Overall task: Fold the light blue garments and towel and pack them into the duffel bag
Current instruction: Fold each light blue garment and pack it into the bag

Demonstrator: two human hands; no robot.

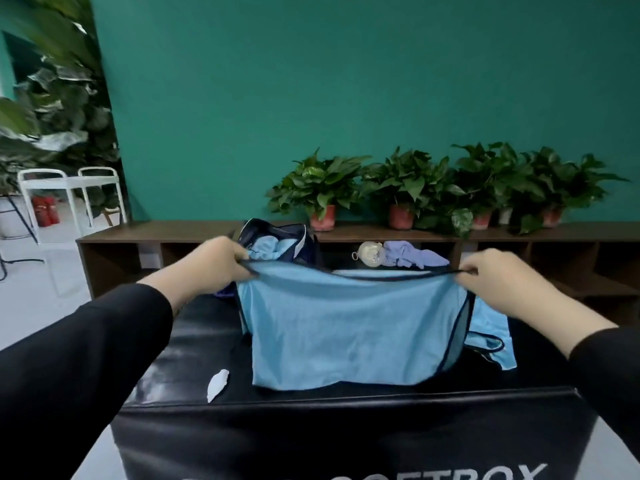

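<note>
A light blue garment (346,327) with dark navy trim is stretched out above the black box top (194,341). My left hand (218,261) grips its upper left edge, and my right hand (491,278) grips its upper right edge. Its lower part drapes onto the box. At the right, part of the garment or a second light blue piece (491,337) lies on the box; I cannot tell which. The navy duffel bag (277,237) stands open behind, with light blue cloth (273,247) inside. A lavender cloth (412,254) lies at the back right.
A clear round bottle-like object (370,252) lies next to the lavender cloth. A white scrap (218,379) sits at the box's front left. Behind runs a brown shelf (173,230) with potted plants (322,192) against a green wall. White chairs (69,192) stand far left.
</note>
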